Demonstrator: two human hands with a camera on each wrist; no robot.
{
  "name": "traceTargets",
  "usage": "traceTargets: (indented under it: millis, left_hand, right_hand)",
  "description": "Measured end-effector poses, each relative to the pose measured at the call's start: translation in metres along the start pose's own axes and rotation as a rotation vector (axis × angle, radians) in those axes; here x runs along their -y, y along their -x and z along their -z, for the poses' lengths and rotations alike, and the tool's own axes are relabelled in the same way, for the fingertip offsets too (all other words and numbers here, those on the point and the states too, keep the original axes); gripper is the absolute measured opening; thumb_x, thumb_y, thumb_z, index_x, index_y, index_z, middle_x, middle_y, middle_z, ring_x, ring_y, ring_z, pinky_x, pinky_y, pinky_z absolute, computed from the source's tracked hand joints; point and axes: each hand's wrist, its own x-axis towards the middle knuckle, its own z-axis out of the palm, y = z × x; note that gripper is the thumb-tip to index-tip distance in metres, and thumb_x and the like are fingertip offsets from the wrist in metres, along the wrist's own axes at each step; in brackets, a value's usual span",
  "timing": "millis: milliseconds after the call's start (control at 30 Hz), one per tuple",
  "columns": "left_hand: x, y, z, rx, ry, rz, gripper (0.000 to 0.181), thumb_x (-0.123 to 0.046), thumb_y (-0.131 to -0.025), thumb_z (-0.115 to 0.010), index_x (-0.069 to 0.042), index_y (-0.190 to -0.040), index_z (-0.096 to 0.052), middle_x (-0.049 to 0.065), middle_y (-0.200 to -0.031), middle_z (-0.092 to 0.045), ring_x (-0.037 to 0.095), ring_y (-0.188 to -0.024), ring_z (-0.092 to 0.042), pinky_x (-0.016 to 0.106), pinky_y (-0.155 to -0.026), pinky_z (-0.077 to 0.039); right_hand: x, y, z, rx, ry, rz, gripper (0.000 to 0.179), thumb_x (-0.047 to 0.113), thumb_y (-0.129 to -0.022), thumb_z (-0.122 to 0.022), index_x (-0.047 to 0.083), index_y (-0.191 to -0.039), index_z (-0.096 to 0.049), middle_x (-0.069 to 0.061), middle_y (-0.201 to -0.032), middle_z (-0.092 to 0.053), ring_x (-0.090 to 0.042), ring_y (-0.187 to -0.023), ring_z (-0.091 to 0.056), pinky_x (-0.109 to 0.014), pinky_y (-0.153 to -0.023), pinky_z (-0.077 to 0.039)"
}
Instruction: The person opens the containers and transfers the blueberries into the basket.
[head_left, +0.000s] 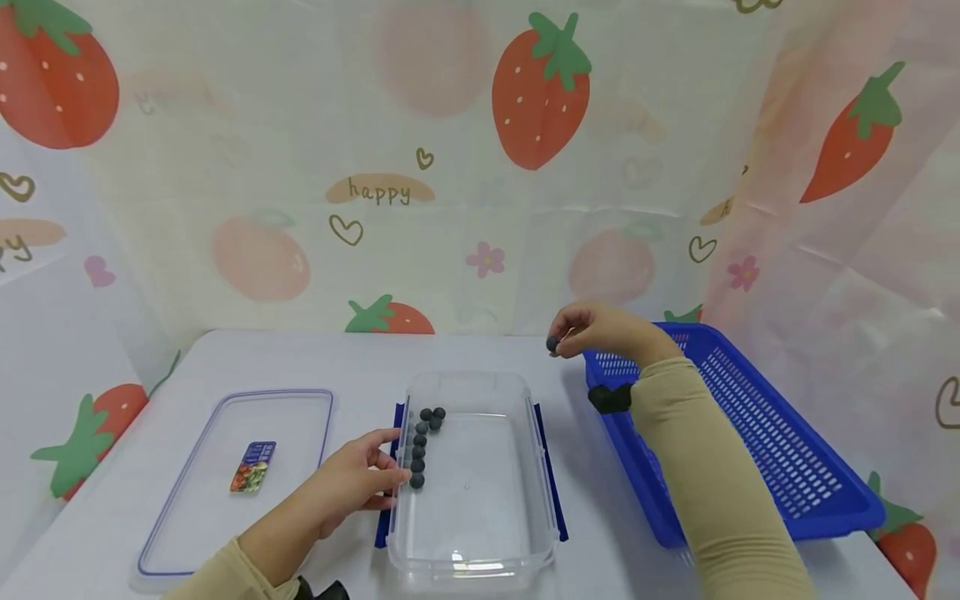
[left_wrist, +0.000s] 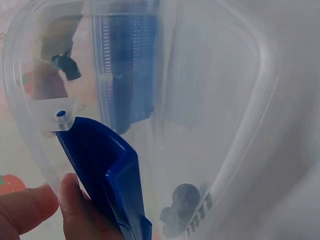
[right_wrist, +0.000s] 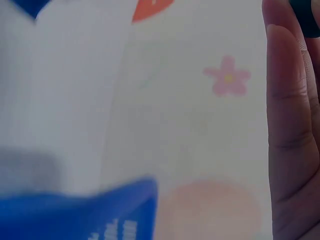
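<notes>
In the head view a clear plastic container (head_left: 480,500) with blue side latches stands at the middle of the table. Small dark balls (head_left: 418,453) sit inside along its left wall, several in a line with a few bunched at the far end. My left hand (head_left: 348,479) grips the container's left rim; the left wrist view has thumb and finger at the rim beside the blue latch (left_wrist: 107,170). Off to the right, above the table by the basket's far left corner, my right hand (head_left: 607,332) pinches one dark ball (head_left: 552,343) between thumb and fingertips.
A blue perforated basket (head_left: 825,529) takes up the right side, under my right forearm. On the left lies a clear lid (head_left: 187,500) with a blue-edged seal and a small colourful label (head_left: 253,467). A strawberry-printed curtain (head_left: 480,208) hangs behind the table.
</notes>
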Motion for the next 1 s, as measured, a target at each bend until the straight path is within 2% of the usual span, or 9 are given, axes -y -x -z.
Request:
traceTargets:
  millis: [100,233,367,500,667,900,1000]
  left_hand:
    - [-0.001,0.0,-0.001,0.0,-0.002,0.0,0.063,-0.011,-0.082,-0.068,-0.01,-0.137,-0.038,0.01,-0.087,-0.052,0.019,-0.071,-0.057,0.03,-0.064,-0.056]
    - [-0.002,0.0,-0.001,0.0,-0.009,0.0,0.064,-0.011,-0.082,-0.068,-0.009,-0.138,-0.037,0.01,-0.087,-0.052,0.019,-0.071,-0.057,0.03,-0.064,-0.056]
    - [-0.001,0.0,-0.001,0.002,-0.011,0.004,0.064,-0.011,-0.082,-0.068,-0.009,-0.138,-0.037,0.01,-0.087,-0.052,0.019,-0.071,-0.057,0.03,-0.064,-0.056]
    - [0.0,-0.001,-0.001,0.009,-0.006,-0.001,0.064,-0.011,-0.082,-0.068,-0.009,-0.138,-0.036,0.01,-0.087,-0.052,0.019,-0.071,-0.057,0.031,-0.064,-0.056]
    - [0.0,0.0,0.0,0.01,-0.008,-0.004,0.066,-0.013,-0.081,-0.069,-0.009,-0.138,-0.036,0.011,-0.088,-0.052,0.019,-0.072,-0.057,0.031,-0.065,-0.056]
    - [0.0,-0.002,0.0,0.006,-0.011,0.005,0.065,-0.012,-0.081,-0.068,-0.01,-0.138,-0.037,0.01,-0.088,-0.053,0.019,-0.071,-0.057,0.03,-0.065,-0.056]
    - [0.001,-0.001,0.0,0.009,-0.015,0.001,0.065,-0.011,-0.082,-0.068,-0.009,-0.138,-0.036,0.011,-0.088,-0.052,0.019,-0.072,-0.057,0.03,-0.065,-0.056]
  right_hand:
    - [-0.018,0.016,0.016,-0.063,-0.041,-0.027,0.023,0.008,-0.08,-0.068,-0.001,-0.099,-0.059,-0.012,-0.095,-0.065,-0.033,-0.097,-0.06,-0.041,-0.087,-0.049]
    - [-0.044,0.034,0.033,-0.121,-0.111,-0.043,0.022,0.004,-0.083,-0.064,-0.006,-0.102,-0.056,-0.009,-0.093,-0.063,-0.027,-0.093,-0.062,-0.038,-0.084,-0.051]
    - [-0.066,0.044,0.041,-0.149,-0.16,-0.064,0.021,-0.001,-0.083,-0.062,-0.009,-0.101,-0.055,-0.006,-0.09,-0.063,-0.018,-0.088,-0.063,-0.033,-0.082,-0.052]
    - [-0.079,0.05,0.043,-0.177,-0.137,-0.118,0.021,0.001,-0.083,-0.064,-0.007,-0.1,-0.055,-0.006,-0.091,-0.062,-0.018,-0.088,-0.062,-0.033,-0.084,-0.051]
    - [-0.091,0.053,0.041,-0.172,-0.111,-0.175,0.022,0.002,-0.082,-0.064,-0.007,-0.1,-0.055,-0.007,-0.093,-0.062,-0.022,-0.092,-0.06,-0.036,-0.086,-0.05]
    - [-0.107,0.053,0.037,-0.14,-0.068,-0.221,0.014,-0.005,-0.081,-0.061,-0.007,-0.094,-0.056,-0.006,-0.087,-0.06,-0.016,-0.081,-0.059,-0.03,-0.079,-0.052]
    - [-0.11,0.053,0.035,-0.123,-0.053,-0.258,0.015,-0.004,-0.081,-0.061,-0.007,-0.095,-0.056,-0.007,-0.088,-0.06,-0.019,-0.083,-0.058,-0.033,-0.081,-0.051]
